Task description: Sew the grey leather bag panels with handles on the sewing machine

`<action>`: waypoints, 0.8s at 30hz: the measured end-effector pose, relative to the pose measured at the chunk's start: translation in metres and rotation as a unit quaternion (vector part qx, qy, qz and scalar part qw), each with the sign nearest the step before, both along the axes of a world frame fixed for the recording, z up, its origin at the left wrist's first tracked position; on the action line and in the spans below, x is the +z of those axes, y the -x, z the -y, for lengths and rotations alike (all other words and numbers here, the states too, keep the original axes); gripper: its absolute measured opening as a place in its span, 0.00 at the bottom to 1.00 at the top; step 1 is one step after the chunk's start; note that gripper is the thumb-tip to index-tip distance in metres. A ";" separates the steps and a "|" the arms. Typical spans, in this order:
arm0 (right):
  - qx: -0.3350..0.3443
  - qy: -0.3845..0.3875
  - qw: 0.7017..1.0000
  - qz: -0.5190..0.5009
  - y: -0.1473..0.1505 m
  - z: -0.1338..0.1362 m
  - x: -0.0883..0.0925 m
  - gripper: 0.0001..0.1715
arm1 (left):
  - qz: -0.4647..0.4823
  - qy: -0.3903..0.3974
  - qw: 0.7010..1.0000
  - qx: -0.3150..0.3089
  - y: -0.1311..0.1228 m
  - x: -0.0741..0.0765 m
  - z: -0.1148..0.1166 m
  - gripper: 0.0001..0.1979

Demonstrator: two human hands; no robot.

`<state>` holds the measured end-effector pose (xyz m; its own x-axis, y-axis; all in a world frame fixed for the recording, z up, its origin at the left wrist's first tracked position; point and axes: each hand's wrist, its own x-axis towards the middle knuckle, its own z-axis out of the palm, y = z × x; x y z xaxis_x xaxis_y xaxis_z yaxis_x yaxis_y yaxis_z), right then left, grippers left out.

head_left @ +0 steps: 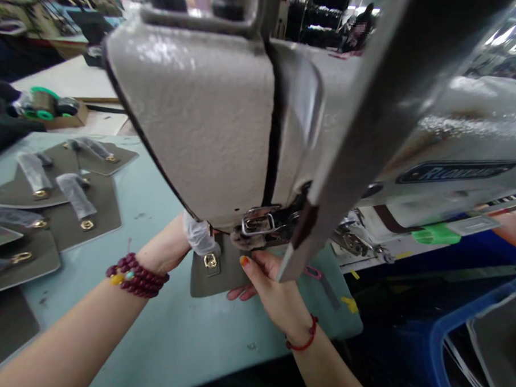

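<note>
By the presser foot [252, 235], right hand [268, 283] holds panel [225, 275].

White worktable [60, 76] behind; dark shelving [314, 14] beyond.

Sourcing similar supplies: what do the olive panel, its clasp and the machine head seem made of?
The olive panel looks like matte leather or faux leather, smooth; unclear which. The clasp seems gold-toned metal, from its shine. The sewing machine head looks like cast metal under pebbled grey paint.
</note>
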<state>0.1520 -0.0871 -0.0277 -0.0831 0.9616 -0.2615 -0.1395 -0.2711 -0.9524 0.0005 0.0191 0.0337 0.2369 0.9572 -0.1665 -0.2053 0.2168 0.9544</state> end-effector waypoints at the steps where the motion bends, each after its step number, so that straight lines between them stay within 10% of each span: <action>1: -0.006 0.004 1.000 -0.009 0.001 0.001 0.000 0.24 | -0.005 0.003 1.000 0.010 0.004 -0.004 0.003 0.15; 10: -0.005 0.018 0.998 -0.063 0.004 0.018 0.001 0.27 | 0.174 0.096 0.978 0.061 0.009 -0.083 0.111 0.26; 16: -0.003 0.013 1.000 -0.025 0.003 0.019 0.006 0.31 | 0.014 0.245 0.964 0.106 -0.014 -0.071 0.117 0.19; 24: -0.011 0.000 1.000 0.005 0.002 0.013 0.009 0.28 | -0.051 0.241 0.968 0.046 -0.002 -0.065 0.105 0.23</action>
